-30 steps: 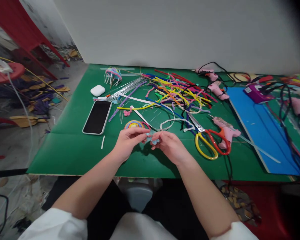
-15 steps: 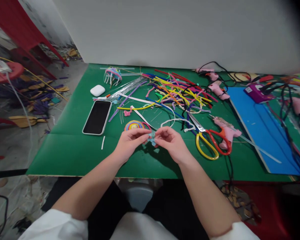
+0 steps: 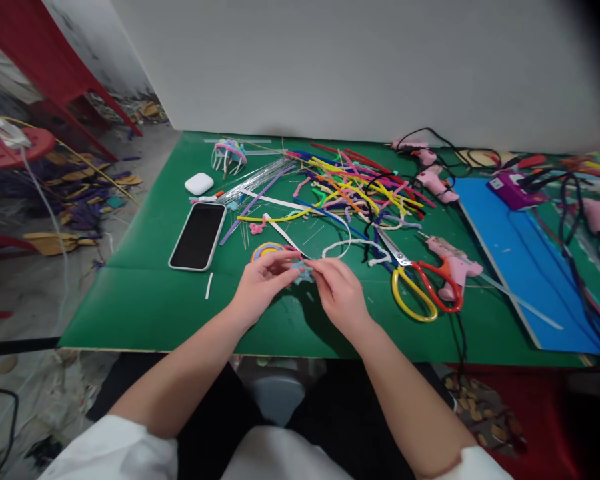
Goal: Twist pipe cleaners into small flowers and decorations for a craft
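Piece (image 3: 303, 272): is hovering, pale blue, above the green table (image 3: 145, 310), probably light, soft, bendable
Left hand (image 3: 261, 285): is pinching one side
Right hand (image 3: 342, 293): is pinching the other (contact partly hidden)
Edges (image 3: 303, 277): likely suiting gentle holding

Bare forearms (image 3: 183, 370) converge forward; the left hand (image 3: 260, 285) and right hand (image 3: 343, 293) pinch with bent fingers (image 3: 280, 280), nearly meeting

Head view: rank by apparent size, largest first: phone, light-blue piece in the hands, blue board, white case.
1. Blue board
2. Phone
3. White case and light-blue piece: not ranked; they look close, and the piece is partly hidden.
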Action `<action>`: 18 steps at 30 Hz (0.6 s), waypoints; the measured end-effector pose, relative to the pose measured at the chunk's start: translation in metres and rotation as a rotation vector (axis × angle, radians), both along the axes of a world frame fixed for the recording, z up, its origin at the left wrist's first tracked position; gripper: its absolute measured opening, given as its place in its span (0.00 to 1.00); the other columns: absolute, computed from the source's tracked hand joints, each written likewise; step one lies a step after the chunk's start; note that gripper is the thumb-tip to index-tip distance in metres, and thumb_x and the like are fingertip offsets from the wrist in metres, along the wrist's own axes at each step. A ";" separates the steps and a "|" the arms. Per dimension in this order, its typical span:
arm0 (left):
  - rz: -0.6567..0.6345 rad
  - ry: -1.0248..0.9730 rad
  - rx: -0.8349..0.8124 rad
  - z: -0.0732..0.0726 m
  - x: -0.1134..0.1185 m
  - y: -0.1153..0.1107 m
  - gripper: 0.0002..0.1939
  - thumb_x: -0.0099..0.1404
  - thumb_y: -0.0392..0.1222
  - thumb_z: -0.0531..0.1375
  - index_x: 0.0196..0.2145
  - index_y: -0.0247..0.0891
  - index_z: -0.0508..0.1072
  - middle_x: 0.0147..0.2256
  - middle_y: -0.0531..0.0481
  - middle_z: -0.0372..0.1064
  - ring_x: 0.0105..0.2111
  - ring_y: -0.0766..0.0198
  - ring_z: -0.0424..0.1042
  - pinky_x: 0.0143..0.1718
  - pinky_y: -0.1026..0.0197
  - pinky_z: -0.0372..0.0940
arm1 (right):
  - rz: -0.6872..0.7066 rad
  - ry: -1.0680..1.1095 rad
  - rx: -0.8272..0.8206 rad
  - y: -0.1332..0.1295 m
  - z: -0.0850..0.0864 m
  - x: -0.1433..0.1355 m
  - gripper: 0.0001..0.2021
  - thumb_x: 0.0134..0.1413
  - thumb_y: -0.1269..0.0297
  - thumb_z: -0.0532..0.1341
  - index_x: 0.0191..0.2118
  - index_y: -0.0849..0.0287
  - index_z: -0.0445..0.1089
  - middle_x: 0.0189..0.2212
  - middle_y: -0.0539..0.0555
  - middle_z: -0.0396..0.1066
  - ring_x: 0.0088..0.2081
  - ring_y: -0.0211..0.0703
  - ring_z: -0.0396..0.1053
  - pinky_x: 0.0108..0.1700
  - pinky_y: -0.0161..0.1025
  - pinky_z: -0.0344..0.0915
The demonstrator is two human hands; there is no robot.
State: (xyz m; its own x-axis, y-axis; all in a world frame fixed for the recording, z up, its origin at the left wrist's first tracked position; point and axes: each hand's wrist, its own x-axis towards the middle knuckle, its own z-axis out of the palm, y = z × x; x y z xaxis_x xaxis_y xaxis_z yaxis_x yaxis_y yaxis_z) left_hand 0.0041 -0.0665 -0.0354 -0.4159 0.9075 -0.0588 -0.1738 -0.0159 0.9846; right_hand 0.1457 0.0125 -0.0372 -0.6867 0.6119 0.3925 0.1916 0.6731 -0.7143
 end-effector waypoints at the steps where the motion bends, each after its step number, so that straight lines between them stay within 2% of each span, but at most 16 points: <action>1: -0.023 0.008 0.019 0.000 0.002 -0.001 0.18 0.51 0.41 0.66 0.41 0.41 0.73 0.38 0.48 0.71 0.37 0.63 0.71 0.35 0.63 0.67 | -0.010 0.015 -0.058 -0.002 -0.001 0.000 0.12 0.57 0.70 0.51 0.45 0.52 0.64 0.38 0.55 0.68 0.40 0.43 0.66 0.43 0.44 0.64; 4: -0.070 0.139 0.060 0.002 0.003 -0.005 0.22 0.53 0.41 0.64 0.47 0.43 0.70 0.40 0.48 0.71 0.40 0.62 0.71 0.40 0.60 0.67 | -0.014 0.098 -0.305 -0.006 -0.002 -0.001 0.10 0.56 0.67 0.53 0.44 0.51 0.60 0.35 0.52 0.67 0.35 0.40 0.67 0.38 0.40 0.65; 6: -0.021 0.359 0.058 0.009 -0.007 -0.008 0.20 0.58 0.42 0.60 0.49 0.43 0.68 0.41 0.47 0.71 0.39 0.62 0.71 0.39 0.60 0.66 | -0.030 0.153 -0.445 -0.006 -0.003 -0.002 0.10 0.55 0.67 0.54 0.44 0.51 0.58 0.33 0.50 0.65 0.33 0.38 0.67 0.36 0.38 0.65; 8: 0.129 0.695 0.044 0.021 -0.031 -0.009 0.15 0.61 0.42 0.57 0.47 0.42 0.70 0.41 0.47 0.72 0.39 0.62 0.70 0.41 0.58 0.64 | -0.061 0.173 -0.519 -0.004 -0.004 -0.002 0.10 0.55 0.66 0.55 0.43 0.52 0.57 0.31 0.49 0.64 0.32 0.37 0.66 0.36 0.37 0.64; 10: 0.274 1.052 -0.030 0.033 -0.068 -0.004 0.12 0.62 0.43 0.55 0.40 0.41 0.74 0.39 0.47 0.72 0.40 0.59 0.68 0.45 0.55 0.61 | -0.076 0.160 -0.552 -0.001 -0.006 -0.003 0.10 0.54 0.65 0.56 0.43 0.52 0.58 0.30 0.49 0.64 0.31 0.37 0.65 0.35 0.37 0.63; 12: 0.299 1.323 -0.211 0.040 -0.109 0.006 0.13 0.63 0.43 0.52 0.39 0.40 0.75 0.39 0.46 0.72 0.41 0.56 0.66 0.46 0.52 0.59 | -0.080 0.148 -0.561 0.002 -0.007 -0.004 0.11 0.53 0.64 0.56 0.43 0.53 0.58 0.30 0.48 0.64 0.30 0.37 0.65 0.34 0.37 0.63; 14: 0.194 1.509 -0.396 0.038 -0.143 0.020 0.14 0.63 0.43 0.51 0.36 0.38 0.75 0.37 0.44 0.71 0.40 0.54 0.65 0.45 0.52 0.58 | -0.091 0.156 -0.564 0.005 -0.007 -0.004 0.11 0.53 0.65 0.56 0.43 0.53 0.58 0.30 0.48 0.64 0.29 0.36 0.64 0.34 0.37 0.62; 15: 0.094 1.572 -0.467 0.035 -0.156 0.028 0.14 0.62 0.43 0.51 0.35 0.37 0.76 0.35 0.43 0.71 0.40 0.53 0.64 0.44 0.52 0.57 | -0.103 0.167 -0.567 0.006 -0.007 -0.004 0.11 0.53 0.65 0.57 0.43 0.53 0.58 0.30 0.48 0.64 0.29 0.36 0.64 0.34 0.37 0.62; 17: -0.035 1.656 -0.542 0.024 -0.171 0.040 0.14 0.61 0.42 0.52 0.35 0.36 0.76 0.35 0.41 0.69 0.40 0.53 0.63 0.44 0.52 0.56 | -0.133 0.188 -0.576 0.008 -0.005 -0.003 0.11 0.53 0.65 0.57 0.43 0.53 0.58 0.30 0.48 0.63 0.29 0.36 0.64 0.32 0.36 0.63; 18: -0.056 1.687 -0.555 0.019 -0.174 0.045 0.15 0.61 0.42 0.51 0.36 0.35 0.75 0.35 0.40 0.69 0.40 0.53 0.63 0.43 0.52 0.55 | -0.148 0.197 -0.584 0.009 -0.003 -0.002 0.11 0.53 0.65 0.57 0.43 0.53 0.58 0.30 0.48 0.63 0.29 0.36 0.64 0.31 0.36 0.63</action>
State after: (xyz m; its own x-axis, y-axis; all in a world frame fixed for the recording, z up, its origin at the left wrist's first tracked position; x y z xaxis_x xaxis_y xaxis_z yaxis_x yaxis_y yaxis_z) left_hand -0.1695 -0.0220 -0.0168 -0.3152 0.9453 0.0835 0.9471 0.3190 -0.0356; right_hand 0.1436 0.0213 -0.0406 -0.5273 0.8463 0.0760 0.0800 0.1385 -0.9871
